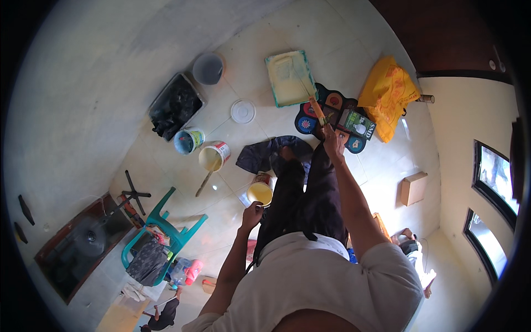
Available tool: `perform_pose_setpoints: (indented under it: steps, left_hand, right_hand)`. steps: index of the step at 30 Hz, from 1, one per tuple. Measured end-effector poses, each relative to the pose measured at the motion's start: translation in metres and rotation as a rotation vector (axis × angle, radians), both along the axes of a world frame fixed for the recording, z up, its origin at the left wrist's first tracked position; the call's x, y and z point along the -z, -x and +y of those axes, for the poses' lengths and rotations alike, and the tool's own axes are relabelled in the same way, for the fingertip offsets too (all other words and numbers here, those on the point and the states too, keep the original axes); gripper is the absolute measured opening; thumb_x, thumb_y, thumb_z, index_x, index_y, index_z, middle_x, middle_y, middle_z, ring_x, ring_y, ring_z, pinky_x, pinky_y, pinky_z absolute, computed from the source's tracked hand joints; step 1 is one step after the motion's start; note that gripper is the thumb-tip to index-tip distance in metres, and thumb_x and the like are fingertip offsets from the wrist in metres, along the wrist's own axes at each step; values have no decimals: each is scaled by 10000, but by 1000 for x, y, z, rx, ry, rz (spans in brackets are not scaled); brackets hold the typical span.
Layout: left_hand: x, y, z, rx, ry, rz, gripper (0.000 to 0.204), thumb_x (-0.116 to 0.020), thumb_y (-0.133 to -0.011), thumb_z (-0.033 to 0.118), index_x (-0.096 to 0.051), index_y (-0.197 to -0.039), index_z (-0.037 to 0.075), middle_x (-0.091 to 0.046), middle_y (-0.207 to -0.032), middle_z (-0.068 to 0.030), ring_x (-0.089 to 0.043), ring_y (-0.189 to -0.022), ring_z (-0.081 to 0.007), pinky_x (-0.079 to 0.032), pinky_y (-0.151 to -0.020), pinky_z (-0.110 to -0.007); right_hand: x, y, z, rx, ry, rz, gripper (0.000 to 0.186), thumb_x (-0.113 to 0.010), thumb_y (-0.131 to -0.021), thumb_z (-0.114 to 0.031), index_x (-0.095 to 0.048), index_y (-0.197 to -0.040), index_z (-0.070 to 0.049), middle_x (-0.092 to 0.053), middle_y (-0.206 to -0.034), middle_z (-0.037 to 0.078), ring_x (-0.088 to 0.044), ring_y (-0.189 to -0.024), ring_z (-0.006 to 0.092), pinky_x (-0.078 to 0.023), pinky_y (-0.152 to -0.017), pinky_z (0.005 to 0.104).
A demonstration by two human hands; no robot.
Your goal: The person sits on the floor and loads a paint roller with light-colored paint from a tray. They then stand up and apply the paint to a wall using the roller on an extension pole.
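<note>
My right hand (333,145) is closed round the orange handle of a paint roller (317,109). Its thin rod reaches into a green-rimmed paint tray (269,77) coated with cream paint; the roller head is hard to make out against the paint. Lower down, my left hand (252,216) has its fingers closed at the rim of a small bucket of yellow paint (260,193), beside my leg. Under the tray's right corner lies a dark patterned mat (306,123). A dark cloth (254,155) is spread on the floor by my foot.
Left of me stand a cream paint bucket (213,157) with a stick, a blue-stained bucket (188,141), a black bin (191,88), a grey pail (208,68) and a white lid (243,112). A yellow bag (387,94) lies right; a green chair (176,239) stands lower left. Other people are behind.
</note>
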State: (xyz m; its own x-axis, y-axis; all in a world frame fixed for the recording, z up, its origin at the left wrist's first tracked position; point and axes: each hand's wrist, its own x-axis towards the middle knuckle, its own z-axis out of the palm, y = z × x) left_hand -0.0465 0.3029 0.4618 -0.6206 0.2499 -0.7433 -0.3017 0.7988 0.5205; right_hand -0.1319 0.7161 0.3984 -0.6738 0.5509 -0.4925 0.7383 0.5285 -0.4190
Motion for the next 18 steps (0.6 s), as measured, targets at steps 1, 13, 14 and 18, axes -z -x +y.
perform_pose_setpoints:
  steps: [1, 13, 14, 18]
  left_hand:
    - [-1, -2, 2, -11, 13, 10, 226, -621, -877, 221, -622, -1047, 73, -709, -831, -147, -702, -790, -299, -543, -711, -388]
    - [-11, -5, 1, 34, 120, -145, 322, -588, -909, 305, -622, -1110, 55, -715, -903, -147, -707, -849, -265, -542, -748, -356]
    - [-8, -6, 1, 41, 123, -149, 322, -589, -909, 303, -620, -1112, 55, -715, -904, -146, -707, -851, -264, -542, -752, -356]
    - [-7, 8, 10, 71, 56, -93, 287, -604, -907, 260, -617, -1116, 64, -715, -914, -145, -706, -853, -258, -541, -770, -354]
  right_hand:
    - [-9, 5, 3, 11, 44, -62, 370, -365, -994, -193, -490, -1342, -204, -531, -1338, 146, -602, -1069, 384, -495, -826, 504]
    - [-23, -76, -5, 36, 31, -236, 435, -406, -983, -260, -438, -1415, -308, -672, -972, 227, -651, -884, 430, -492, -710, 533]
    - [-24, -58, -6, 43, 39, -245, 428, -407, -986, -273, -444, -1411, -312, -670, -983, 229, -650, -890, 429, -492, -712, 534]
    - [12, -6, 12, 60, -58, -36, 433, -429, -968, -220, -443, -1393, -299, -657, -1072, 205, -639, -956, 417, -504, -757, 512]
